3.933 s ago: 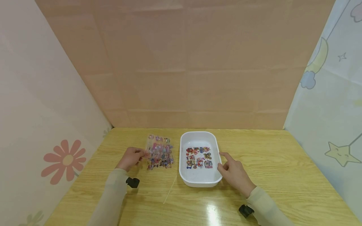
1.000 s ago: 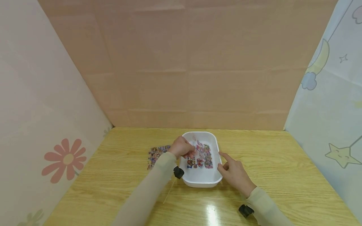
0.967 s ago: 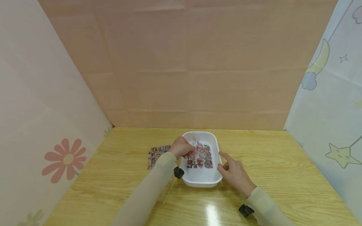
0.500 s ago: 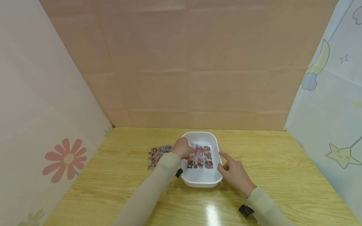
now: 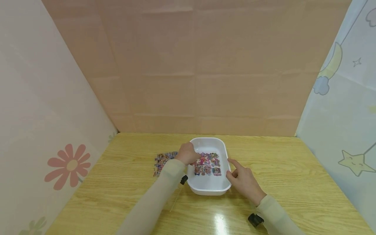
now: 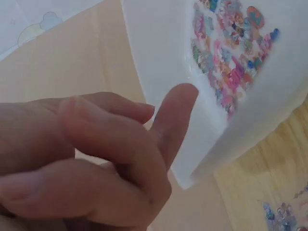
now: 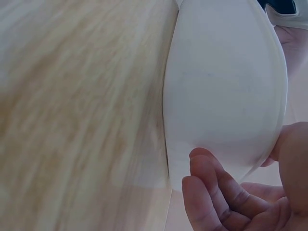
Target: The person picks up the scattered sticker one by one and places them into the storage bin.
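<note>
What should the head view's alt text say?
A person's left hand reaches over the left side of a white tray holding colorful stickers, while the right hand touches the opposite side. More stickers lie on the table, left of the tray.

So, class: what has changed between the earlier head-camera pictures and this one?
The left hand moved rightward, carrying a clear printed sheet from the printed pile into the white tray, and now seems to have let go. The right hand stayed at the tray, which kept its place.

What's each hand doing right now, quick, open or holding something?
Left hand: open, loosely curled, holding nothing.
Right hand: holding the white rectangular tray by its rim.
</note>
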`<state>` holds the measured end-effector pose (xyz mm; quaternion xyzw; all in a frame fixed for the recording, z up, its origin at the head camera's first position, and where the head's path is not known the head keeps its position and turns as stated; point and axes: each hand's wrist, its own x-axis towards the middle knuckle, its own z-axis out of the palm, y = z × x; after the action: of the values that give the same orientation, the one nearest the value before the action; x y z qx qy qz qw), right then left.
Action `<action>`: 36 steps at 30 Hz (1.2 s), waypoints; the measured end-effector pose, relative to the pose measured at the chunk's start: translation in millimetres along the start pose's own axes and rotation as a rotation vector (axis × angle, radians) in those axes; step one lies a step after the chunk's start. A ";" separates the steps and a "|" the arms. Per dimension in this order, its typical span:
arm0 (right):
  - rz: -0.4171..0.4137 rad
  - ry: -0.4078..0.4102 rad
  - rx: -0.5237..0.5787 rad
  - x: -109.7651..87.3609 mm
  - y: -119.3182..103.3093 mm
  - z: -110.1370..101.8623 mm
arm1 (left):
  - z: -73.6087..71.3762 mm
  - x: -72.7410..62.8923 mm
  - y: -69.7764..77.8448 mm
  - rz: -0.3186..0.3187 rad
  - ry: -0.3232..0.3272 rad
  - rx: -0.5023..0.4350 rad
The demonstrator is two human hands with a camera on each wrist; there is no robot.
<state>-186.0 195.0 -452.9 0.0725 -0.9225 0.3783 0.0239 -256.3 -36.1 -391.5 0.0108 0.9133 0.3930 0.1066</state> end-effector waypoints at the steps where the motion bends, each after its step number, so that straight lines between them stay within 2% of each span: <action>1: 0.000 0.001 0.000 0.0 -0.1 0.2 | -2.6 0.9 -2.2 0.019 0.004 0.014; 4: 0.003 -0.001 0.005 -0.7 -0.5 0.4 | -15.3 1.0 -8.4 0.058 0.003 0.011; 6: 0.004 -0.001 0.008 -1.2 -0.9 0.6 | -24.7 0.6 -15.1 0.072 0.005 -0.034; 11: 0.008 -0.005 0.020 -0.7 -0.4 1.4 | -45.1 -5.1 -34.9 0.063 0.055 -0.093; 15: 0.004 -0.008 0.024 -0.6 0.5 1.0 | -53.7 -9.4 -58.3 0.053 0.121 -0.048; 19: -0.001 -0.008 0.026 -0.3 0.5 1.1 | -57.3 -14.6 -82.1 -0.002 0.153 0.048; 22: -0.001 -0.012 0.026 0.1 -0.3 1.5 | -58.5 -18.7 -99.2 -0.040 0.136 0.113; 27: 0.009 -0.016 0.025 0.2 -1.7 1.3 | -58.8 -21.3 -123.9 -0.069 0.095 0.157; 30: 0.014 -0.016 0.026 0.3 -1.5 0.6 | -59.1 -21.3 -132.4 -0.087 0.082 0.166; 36: 0.008 -0.006 0.021 0.9 0.1 0.3 | -57.7 -19.9 -137.6 -0.118 0.027 0.180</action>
<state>-186.8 194.8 -453.1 0.0701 -0.9188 0.3880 0.0187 -239.8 -174.5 -448.3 -0.0387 0.9453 0.3024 0.1157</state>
